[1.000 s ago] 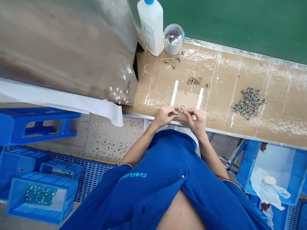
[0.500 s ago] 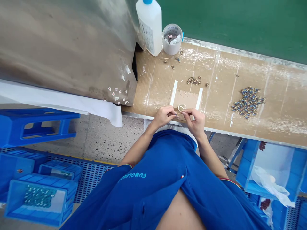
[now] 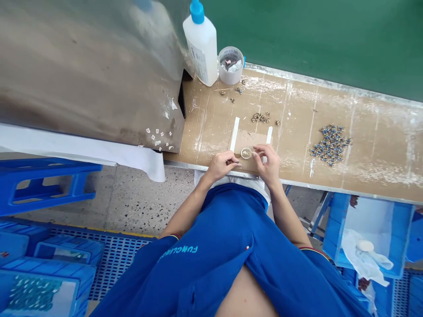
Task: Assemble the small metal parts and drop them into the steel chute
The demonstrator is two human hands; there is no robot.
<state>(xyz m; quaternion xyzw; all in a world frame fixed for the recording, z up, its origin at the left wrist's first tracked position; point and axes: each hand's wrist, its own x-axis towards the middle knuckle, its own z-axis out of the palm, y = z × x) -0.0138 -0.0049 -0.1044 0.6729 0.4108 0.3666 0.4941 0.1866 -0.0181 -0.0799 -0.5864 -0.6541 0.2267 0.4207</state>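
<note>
small pale ring (image 3: 246, 153) flat on worktop (image 3: 205, 132) between white tape strips (image 3: 234, 134); right hand (image 3: 268, 165), fingers narrow at ring's edge; left hand (image 3: 222, 166), fingers narrow just beside; any held item too small to tell.

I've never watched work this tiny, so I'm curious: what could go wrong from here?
The small pale ring between the left hand and right hand is close to the front edge of the cardboard-topped bench, so a slip might send it to the floor. The loose blue-and-brass parts lie in an open heap, so a stray reach could scatter them.
</note>
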